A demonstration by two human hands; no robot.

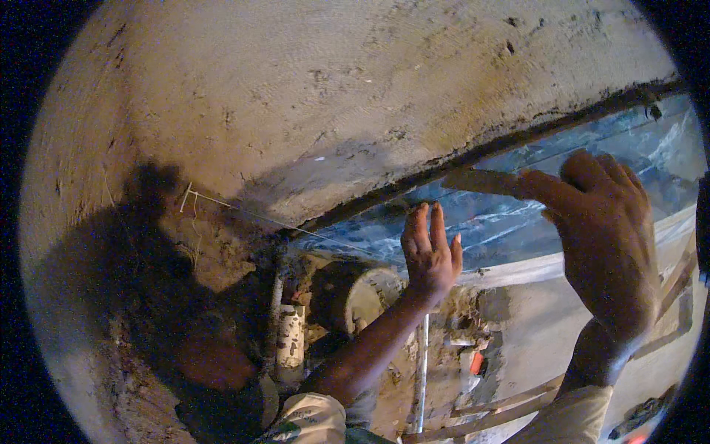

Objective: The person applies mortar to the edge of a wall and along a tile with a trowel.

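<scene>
My left hand (433,259) is raised with fingers stretched, its fingertips against a blue marbled panel (355,235) that runs below a dark gap at the edge of the plastered surface. Higher and to the right, my right hand (603,237) grips a flat, dull strip-like tool (477,181), whose far end lies at the panel's upper edge, close to the gap. A thin string (244,209) stretches from a small pin on the plaster down across the left part of the panel.
Rough plaster (340,66) fills the upper view. Below are a mottled white pipe (291,344), a round cylindrical object (370,296), a thin vertical pipe (422,377), a red fitting (477,362) and wooden battens (495,414). Deep shadow covers the lower left.
</scene>
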